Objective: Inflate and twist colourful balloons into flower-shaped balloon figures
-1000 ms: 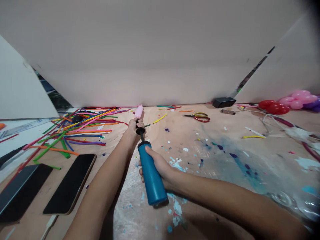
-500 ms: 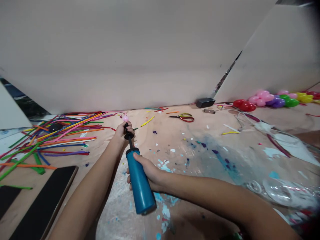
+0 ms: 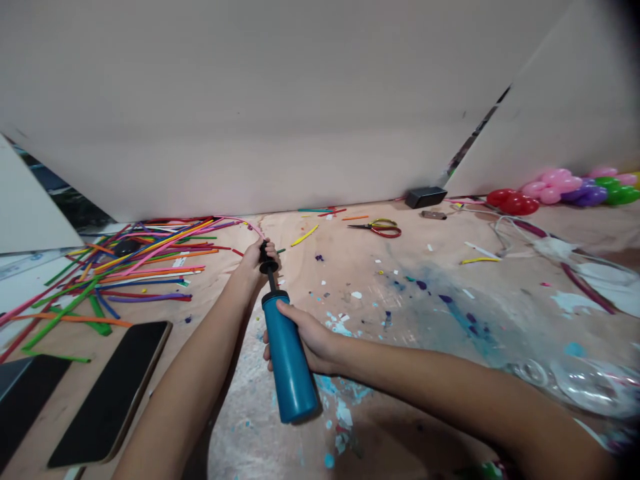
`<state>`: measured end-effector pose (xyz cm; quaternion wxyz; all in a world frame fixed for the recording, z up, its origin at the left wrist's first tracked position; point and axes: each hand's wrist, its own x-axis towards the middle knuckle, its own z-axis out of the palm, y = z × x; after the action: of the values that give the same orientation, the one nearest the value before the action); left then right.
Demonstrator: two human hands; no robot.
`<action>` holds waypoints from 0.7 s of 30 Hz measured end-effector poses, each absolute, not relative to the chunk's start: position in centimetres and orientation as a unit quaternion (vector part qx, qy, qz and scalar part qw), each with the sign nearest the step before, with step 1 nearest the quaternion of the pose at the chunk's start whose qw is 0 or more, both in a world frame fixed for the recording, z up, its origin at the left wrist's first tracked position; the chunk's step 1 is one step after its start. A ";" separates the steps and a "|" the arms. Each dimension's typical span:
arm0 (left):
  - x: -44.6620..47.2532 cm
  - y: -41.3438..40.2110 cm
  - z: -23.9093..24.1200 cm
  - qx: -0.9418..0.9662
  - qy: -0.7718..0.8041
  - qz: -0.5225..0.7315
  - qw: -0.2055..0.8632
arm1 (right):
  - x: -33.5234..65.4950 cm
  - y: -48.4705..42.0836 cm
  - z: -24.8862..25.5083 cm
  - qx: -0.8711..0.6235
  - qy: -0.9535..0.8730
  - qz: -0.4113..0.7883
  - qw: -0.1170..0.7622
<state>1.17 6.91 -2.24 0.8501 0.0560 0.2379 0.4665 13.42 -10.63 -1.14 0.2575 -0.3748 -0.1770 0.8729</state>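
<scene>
A blue hand balloon pump (image 3: 290,363) lies slantwise across the view, its black end pointing away from me. My right hand (image 3: 307,337) is closed around the blue barrel, thumb on top near the black collar. My left hand (image 3: 256,261) is closed around the black end (image 3: 265,253) of the pump. Between the two hands a short length of dark rod shows. A thin, limp pink balloon (image 3: 245,222) runs from the tip by my left fingers toward the left. How it sits on the nozzle is hidden by the fingers.
Many uninflated long balloons (image 3: 150,267) lie in a heap at left, near a black phone (image 3: 115,393). Scissors (image 3: 377,228) and a black box (image 3: 425,197) lie toward the white panel (image 3: 300,133). Inflated balloon clusters (image 3: 555,183), cords and a clear plastic bottle (image 3: 590,387) are at right.
The small round pink bulge above my left hand is gone; the balloon now shows as a thin strand. The view has shifted, so things appear farther right. Both hands keep their hold.
</scene>
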 end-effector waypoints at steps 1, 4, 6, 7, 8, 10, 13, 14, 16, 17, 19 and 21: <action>1.2 6.9 -2.2 0.057 0.237 0.462 0.853 | 13.4 -10.6 -1.2 -0.372 -0.176 0.874 0.259; 1.0 6.8 -2.1 0.061 0.228 0.456 0.858 | 13.4 -10.5 -1.3 -0.354 -0.172 0.883 0.253; 0.9 6.7 -1.9 0.065 0.220 0.458 0.859 | 13.4 -10.4 -1.4 -0.341 -0.173 0.888 0.255; 0.8 6.6 -1.8 0.068 0.216 0.462 0.858 | 13.4 -10.4 -1.4 -0.336 -0.173 0.889 0.257; 0.7 6.6 -1.7 0.072 0.212 0.466 0.856 | 13.3 -10.3 -1.4 -0.333 -0.174 0.890 0.258; 0.5 6.5 -1.4 0.079 0.208 0.479 0.849 | 13.4 -10.3 -1.4 -0.335 -0.175 0.889 0.258; 0.5 6.4 -1.3 0.092 0.211 0.495 0.838 | 13.5 -10.4 -1.4 -0.349 -0.166 0.888 0.248; 0.5 6.4 -1.2 0.098 0.215 0.495 0.836 | 13.5 -10.4 -1.4 -0.356 -0.163 0.887 0.245; 0.6 6.3 -1.0 0.111 0.222 0.487 0.837 | 13.6 -10.5 -1.5 -0.366 -0.161 0.884 0.243; 0.7 6.2 -0.9 0.117 0.225 0.482 0.838 | 13.6 -10.5 -1.6 -0.366 -0.162 0.882 0.247; 0.8 6.0 -0.6 0.125 0.228 0.477 0.839 | 13.5 -10.5 -1.7 -0.355 -0.172 0.884 0.253; 0.8 5.9 -0.3 0.129 0.230 0.482 0.836 | 13.5 -10.3 -1.8 -0.340 -0.183 0.888 0.250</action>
<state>0.84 5.90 -0.29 0.8357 0.1292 0.2296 0.4819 13.51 -10.30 -1.77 0.2502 -0.3398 -0.1835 0.8879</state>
